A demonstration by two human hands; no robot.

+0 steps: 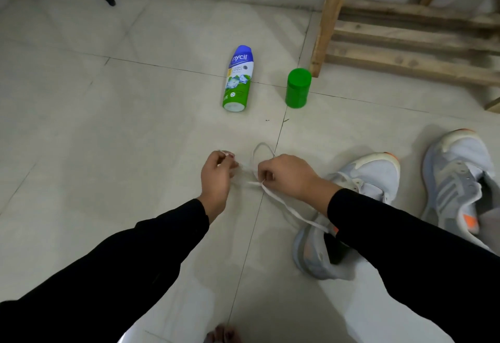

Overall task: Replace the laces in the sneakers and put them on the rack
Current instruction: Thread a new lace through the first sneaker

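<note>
Beyond black sleeves (140, 250), left hand (216, 180) and right hand (289, 177) pinch the white lace (287, 209) between curled fingers (266, 172).

White flat shoelace (284, 204): slack, looped at its far end, trailing right from mid-floor to grey-white mesh sneaker (365, 175). Second matching sneaker (454, 177) just right, both toes pointing far. Pale wooden slatted rack (405, 42) far right.

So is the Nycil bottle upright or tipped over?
Tipped over: the bottle lies on its side on the floor, its white base facing the camera and its blue cap pointing away.
</note>
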